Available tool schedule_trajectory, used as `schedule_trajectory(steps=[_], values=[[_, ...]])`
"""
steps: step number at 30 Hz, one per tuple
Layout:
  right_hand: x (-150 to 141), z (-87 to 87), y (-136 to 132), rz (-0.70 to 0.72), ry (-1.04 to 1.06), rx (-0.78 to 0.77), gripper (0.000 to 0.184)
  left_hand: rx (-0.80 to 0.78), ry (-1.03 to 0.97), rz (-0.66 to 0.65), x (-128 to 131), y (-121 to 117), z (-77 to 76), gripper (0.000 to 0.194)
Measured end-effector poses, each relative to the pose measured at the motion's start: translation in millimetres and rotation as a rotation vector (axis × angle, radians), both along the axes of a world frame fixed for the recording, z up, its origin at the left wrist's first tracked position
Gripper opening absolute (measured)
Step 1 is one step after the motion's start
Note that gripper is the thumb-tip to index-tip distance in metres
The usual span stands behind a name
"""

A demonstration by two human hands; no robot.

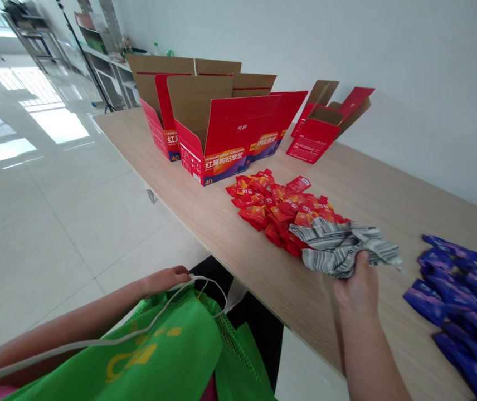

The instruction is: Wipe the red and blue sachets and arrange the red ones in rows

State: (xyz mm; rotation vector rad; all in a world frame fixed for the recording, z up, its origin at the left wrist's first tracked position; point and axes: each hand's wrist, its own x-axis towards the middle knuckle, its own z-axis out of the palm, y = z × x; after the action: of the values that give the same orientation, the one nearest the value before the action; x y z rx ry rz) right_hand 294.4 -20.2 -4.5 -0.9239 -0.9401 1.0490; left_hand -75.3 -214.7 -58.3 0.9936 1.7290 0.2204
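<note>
My right hand is closed around a crumpled grey-and-white striped cloth. The cloth lies over the near right end of a pile of red-orange sachets on the table. Down by my lap, my left hand rests at the top of the green apron, its fingers curled. A white cord runs beside that hand; whether the fingers grip the cord or the apron is hidden. A heap of purple-blue sachets lies to the right of my right forearm.
Open red cartons with raised brown flaps stand at the far left of the wooden table. Another open red carton is near the wall. A black stand and shelves are beyond the table; tiled floor lies left.
</note>
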Motion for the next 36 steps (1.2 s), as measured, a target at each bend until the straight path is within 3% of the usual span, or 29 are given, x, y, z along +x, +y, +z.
schedule_trajectory(steps=[5, 11, 14, 16, 18, 21, 25, 29, 33, 36], values=[[6, -4.6, 2, -0.067, 0.022, -0.053, 0.047, 0.081, 0.011, 0.009, -4, 11, 15.7, 0.071], [15, -9.9, 8, -0.129, 0.114, -0.133, 0.046, 0.558, -0.028, -0.035, 3, 66, 76.6, 0.055], [18, -10.3, 9, -0.115, 0.142, -0.131, 0.04, 0.831, 0.119, -0.131, 26, 110, 107.0, 0.048], [20, -9.9, 8, -0.096, 0.165, -0.125, 0.039, 1.013, 0.243, -0.277, 46, 148, 122.8, 0.045], [22, -9.2, 6, -0.083, 0.196, -0.135, 0.04, 1.13, 0.354, -0.409, 68, 196, 134.1, 0.054], [22, -8.6, 4, -0.05, 0.24, -0.183, 0.041, 1.157, 0.541, -0.525, 98, 279, 145.3, 0.067], [22, -11.6, 8, -0.044, 0.315, -0.232, 0.045, 1.16, 0.634, -0.539, 135, 391, 159.5, 0.077], [34, -26.8, 15, -0.088, 0.254, -0.273, 0.047, 1.152, 0.692, -0.486, 168, 483, 175.5, 0.068], [52, -48.6, 9, -0.24, 0.008, -0.257, 0.043, 1.113, 0.713, -0.423, 187, 550, 183.3, 0.057], [57, -55.2, 0, -0.306, -0.048, -0.278, 0.047, 1.055, 0.734, -0.394, 189, 584, 178.8, 0.053]])
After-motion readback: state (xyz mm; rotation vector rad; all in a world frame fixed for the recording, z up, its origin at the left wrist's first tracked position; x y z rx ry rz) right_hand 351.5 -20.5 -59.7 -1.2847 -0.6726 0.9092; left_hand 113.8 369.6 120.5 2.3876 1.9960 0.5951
